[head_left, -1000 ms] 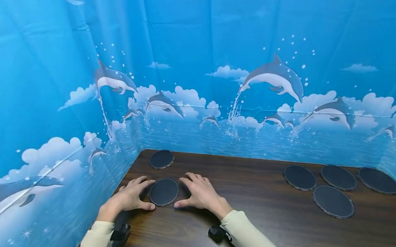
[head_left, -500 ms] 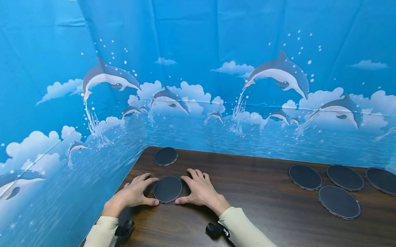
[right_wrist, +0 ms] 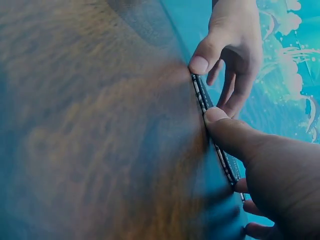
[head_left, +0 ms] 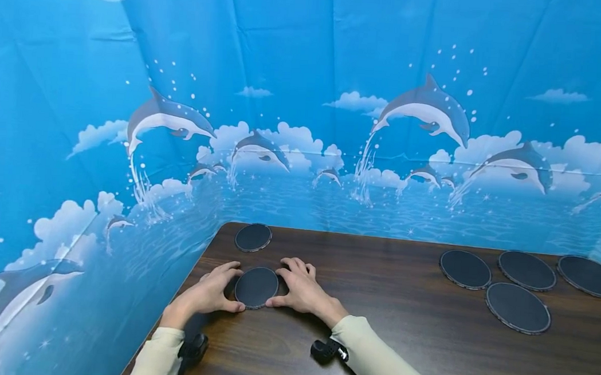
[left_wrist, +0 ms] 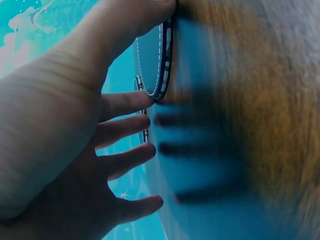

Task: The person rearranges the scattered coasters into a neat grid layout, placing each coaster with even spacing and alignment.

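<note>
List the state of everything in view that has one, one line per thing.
Disc between the hands: lying flat on the table
Left hand: thumb and index finger at that disc's rim
Right hand: thumb and fingers at its rim
Far-left disc: flat, untouched
Front disc on the right: flat, untouched
Three back discs on the right: flat, untouched
Blue backdrop: hanging, creased

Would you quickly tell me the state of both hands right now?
Left hand: holding the left edge of the dark disc between both hands.
Right hand: holding the same disc's right edge.
</note>
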`<state>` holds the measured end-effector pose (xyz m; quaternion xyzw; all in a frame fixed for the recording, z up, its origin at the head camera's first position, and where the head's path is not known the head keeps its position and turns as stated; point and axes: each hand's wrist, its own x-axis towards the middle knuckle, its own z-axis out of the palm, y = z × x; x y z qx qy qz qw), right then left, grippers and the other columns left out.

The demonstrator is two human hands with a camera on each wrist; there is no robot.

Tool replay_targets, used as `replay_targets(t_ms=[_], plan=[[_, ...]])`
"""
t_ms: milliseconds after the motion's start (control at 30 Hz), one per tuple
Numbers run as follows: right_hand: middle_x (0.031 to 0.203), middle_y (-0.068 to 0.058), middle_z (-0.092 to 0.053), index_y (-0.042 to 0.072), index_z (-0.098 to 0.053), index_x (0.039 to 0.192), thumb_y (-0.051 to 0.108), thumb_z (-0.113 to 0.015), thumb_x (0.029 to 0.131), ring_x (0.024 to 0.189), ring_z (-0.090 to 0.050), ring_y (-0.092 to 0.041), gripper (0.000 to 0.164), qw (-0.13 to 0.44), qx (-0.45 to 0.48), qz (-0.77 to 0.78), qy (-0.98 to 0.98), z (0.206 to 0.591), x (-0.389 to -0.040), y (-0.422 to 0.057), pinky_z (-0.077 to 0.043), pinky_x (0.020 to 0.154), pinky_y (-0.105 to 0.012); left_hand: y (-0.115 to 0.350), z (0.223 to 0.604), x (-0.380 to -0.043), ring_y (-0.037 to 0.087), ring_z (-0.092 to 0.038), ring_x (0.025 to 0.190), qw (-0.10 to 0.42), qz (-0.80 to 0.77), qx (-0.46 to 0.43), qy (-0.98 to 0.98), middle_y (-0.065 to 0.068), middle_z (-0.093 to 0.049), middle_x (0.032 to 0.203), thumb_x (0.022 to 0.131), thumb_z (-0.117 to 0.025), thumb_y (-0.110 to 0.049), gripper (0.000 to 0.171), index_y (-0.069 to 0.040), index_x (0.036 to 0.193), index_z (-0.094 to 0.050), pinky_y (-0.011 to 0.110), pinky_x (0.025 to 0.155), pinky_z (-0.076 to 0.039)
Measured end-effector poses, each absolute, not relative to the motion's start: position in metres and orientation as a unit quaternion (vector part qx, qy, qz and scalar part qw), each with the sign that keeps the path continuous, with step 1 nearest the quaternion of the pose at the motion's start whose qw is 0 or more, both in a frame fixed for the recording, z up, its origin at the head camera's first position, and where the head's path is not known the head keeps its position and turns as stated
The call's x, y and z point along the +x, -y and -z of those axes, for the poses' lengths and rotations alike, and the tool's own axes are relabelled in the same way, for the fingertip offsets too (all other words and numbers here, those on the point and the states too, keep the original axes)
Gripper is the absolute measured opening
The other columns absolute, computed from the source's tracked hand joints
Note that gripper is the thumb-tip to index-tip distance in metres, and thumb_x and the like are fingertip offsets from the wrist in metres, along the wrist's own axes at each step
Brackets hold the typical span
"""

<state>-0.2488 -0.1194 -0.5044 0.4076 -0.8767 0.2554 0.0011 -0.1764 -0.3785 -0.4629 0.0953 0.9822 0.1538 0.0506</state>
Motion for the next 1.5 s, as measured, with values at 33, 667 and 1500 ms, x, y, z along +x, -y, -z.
replay_targets(t_ms=[33, 667, 1500], plan=[[0.155, -0.011, -0.038, 0.011, -0.063, 0.137, 0.058, -0.076, 0.086, 0.144, -0.03, -0.031, 0.07, -0.001, 0.408, -0.26, 0.875, 0.504, -0.249, 0.12, -0.023, 0.109, -0.058, 0.379, 0.463, -0.177, 0.047, -0.033, 0.141, 0.05, -0.157, 0.099, -0.981, 0.023, -0.036, 0.156, 0.079, -0.087, -0.05, 0.083, -0.002, 0.14, -0.057, 0.073, 0.103, -0.029], [0.158, -0.007, -0.036, 0.006, -0.064, 0.135, 0.057, -0.076, 0.087, 0.144, -0.033, -0.027, 0.071, -0.008, 0.43, -0.315, 0.846, 0.496, -0.265, 0.092, -0.022, 0.112, -0.054, 0.367, 0.45, -0.195, 0.038, -0.043, 0.137, 0.052, -0.216, 0.137, -0.965, 0.011, -0.043, 0.152, 0.078, -0.085, -0.055, 0.085, -0.003, 0.139, -0.058, 0.056, 0.103, -0.042], [0.156, -0.007, -0.041, 0.004, -0.067, 0.13, 0.056, -0.082, 0.081, 0.139, -0.037, -0.033, 0.073, 0.04, 0.394, -0.38, 0.836, 0.495, -0.271, -0.013, -0.029, 0.108, -0.06, 0.279, 0.441, -0.231, 0.025, -0.05, 0.132, 0.02, -0.197, 0.234, -0.952, 0.002, -0.048, 0.149, 0.076, -0.084, -0.059, 0.081, -0.011, 0.137, -0.061, 0.048, 0.104, -0.044]])
